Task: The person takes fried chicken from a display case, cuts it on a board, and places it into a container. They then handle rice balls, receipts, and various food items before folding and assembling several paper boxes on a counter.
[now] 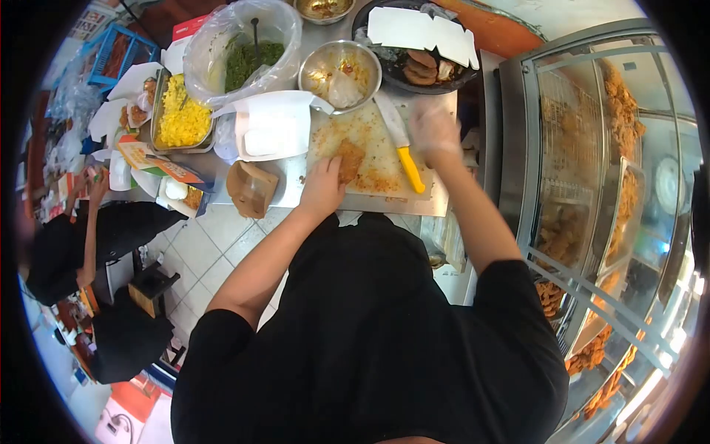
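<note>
A browned, fried piece of food (350, 161) lies on the crumb-strewn cutting board (377, 140). My left hand (324, 181) rests at its left side with the fingers pressed together against it. My right hand (435, 129), in a clear glove, is raised near the board's right edge; its fingers are smeared by motion. Between the hands, a knife with a yellow handle (410, 170) lies on the board. Just behind the board stands a steel bowl (370, 65) with sauce remains and something whitish in it.
Left of the board are an open white box (274, 126), a brown paper box (251, 189), a tray of yellow rice (182, 115) and a bag-lined tub of greens (251, 66). A black bowl (414, 83) holds meat. A glass food cabinet (569, 148) stands right; co-workers are left.
</note>
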The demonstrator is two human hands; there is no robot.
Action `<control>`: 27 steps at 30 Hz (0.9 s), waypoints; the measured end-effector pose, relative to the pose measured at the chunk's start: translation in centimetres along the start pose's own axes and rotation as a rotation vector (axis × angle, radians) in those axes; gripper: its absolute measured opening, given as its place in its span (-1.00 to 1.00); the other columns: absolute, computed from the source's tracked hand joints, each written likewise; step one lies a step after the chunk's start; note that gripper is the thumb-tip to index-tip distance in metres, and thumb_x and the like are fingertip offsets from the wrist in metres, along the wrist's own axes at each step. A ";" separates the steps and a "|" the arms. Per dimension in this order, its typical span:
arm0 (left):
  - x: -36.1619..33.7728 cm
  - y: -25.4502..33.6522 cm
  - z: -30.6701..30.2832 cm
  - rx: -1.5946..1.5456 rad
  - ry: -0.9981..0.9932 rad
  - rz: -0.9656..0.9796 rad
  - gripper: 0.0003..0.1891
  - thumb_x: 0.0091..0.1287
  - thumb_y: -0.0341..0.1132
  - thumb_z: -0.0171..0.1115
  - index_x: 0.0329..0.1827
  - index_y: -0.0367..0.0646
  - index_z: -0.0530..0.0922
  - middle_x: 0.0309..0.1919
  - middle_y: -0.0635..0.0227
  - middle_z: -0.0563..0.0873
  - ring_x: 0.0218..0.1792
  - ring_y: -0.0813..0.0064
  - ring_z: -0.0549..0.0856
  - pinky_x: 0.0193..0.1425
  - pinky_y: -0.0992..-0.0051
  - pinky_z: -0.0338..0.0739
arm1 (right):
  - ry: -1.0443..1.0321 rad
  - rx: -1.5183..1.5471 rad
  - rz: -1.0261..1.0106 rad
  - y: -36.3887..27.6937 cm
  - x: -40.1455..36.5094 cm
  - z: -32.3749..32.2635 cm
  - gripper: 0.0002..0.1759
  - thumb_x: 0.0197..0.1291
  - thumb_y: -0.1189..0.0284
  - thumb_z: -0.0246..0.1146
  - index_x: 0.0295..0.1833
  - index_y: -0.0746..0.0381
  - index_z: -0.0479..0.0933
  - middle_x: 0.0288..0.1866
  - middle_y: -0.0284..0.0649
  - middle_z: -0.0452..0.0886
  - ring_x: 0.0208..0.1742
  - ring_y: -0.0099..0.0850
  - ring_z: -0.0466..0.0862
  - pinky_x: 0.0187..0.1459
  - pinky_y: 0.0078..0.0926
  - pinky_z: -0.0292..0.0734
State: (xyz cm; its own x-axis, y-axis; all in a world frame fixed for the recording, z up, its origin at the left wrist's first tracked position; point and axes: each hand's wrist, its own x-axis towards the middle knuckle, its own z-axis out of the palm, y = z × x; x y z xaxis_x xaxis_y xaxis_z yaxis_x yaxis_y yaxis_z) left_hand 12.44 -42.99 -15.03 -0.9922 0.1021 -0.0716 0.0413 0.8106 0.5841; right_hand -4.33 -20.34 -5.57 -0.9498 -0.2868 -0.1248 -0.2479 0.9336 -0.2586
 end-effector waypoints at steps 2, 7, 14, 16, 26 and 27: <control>0.4 0.9 0.4 0.004 0.066 -0.020 -0.38 0.16 -0.41 0.37 0.32 -0.32 0.41 0.13 -0.02 0.53 0.16 -0.05 0.51 0.26 0.11 0.46 | -0.064 -0.027 0.037 0.7 -5.6 4.5 -0.60 0.33 0.24 0.14 0.16 0.21 0.57 -0.04 -0.02 0.68 0.11 -0.12 0.67 0.07 -0.14 0.63; 0.5 2.9 1.3 0.073 0.046 -0.137 -0.36 0.12 -0.39 0.41 0.30 -0.33 0.43 0.10 -0.02 0.54 0.12 -0.05 0.53 0.24 0.11 0.47 | -0.261 0.073 0.166 2.9 -9.1 8.4 -0.62 0.36 0.30 0.16 0.21 0.22 0.48 0.10 0.06 0.64 0.20 -0.04 0.64 0.16 -0.11 0.59; 1.7 5.9 4.2 0.077 0.028 -0.153 -0.32 0.11 -0.34 0.43 0.34 -0.27 0.43 0.16 0.00 0.55 0.19 -0.05 0.52 0.31 0.08 0.42 | -0.513 0.404 0.307 6.5 -10.2 3.4 -0.57 0.36 0.34 0.15 0.28 0.26 0.45 0.14 0.15 0.64 0.15 0.07 0.65 0.13 -0.05 0.57; 2.2 7.7 4.4 0.076 0.028 -0.162 -0.32 0.12 -0.33 0.44 0.35 -0.25 0.42 0.17 -0.01 0.55 0.21 -0.05 0.51 0.32 0.07 0.41 | -0.546 0.463 0.286 8.5 -11.9 3.0 -0.57 0.36 0.31 0.18 0.27 0.26 0.45 0.14 0.16 0.64 0.15 0.09 0.64 0.13 -0.05 0.56; 2.0 8.3 -0.5 0.086 0.370 0.050 -0.33 0.24 -0.41 0.29 0.47 -0.22 0.32 0.39 -0.06 0.37 0.42 -0.10 0.35 0.48 0.03 0.26 | -0.475 0.245 0.083 10.9 -12.3 2.1 -0.58 0.38 0.15 0.20 0.17 0.22 0.52 -0.02 0.14 0.69 0.04 0.11 0.68 0.08 0.00 0.56; 2.1 8.0 -1.0 0.137 0.334 0.103 -0.31 0.26 -0.40 0.27 0.49 -0.22 0.30 0.45 -0.05 0.33 0.49 -0.09 0.29 0.53 0.04 0.20 | -0.531 0.200 0.067 10.5 -11.7 2.0 -0.52 0.41 0.05 0.15 0.15 0.22 0.54 -0.02 0.14 0.69 0.05 0.10 0.68 0.09 0.00 0.56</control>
State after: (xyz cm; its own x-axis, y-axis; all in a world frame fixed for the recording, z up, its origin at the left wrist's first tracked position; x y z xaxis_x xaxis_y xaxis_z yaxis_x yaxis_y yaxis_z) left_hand 10.59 -36.84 -9.66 -0.9649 0.0119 0.2625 0.1358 0.8778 0.4594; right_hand 4.58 -7.59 -8.76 -0.7231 -0.3453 -0.5982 -0.1004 0.9094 -0.4035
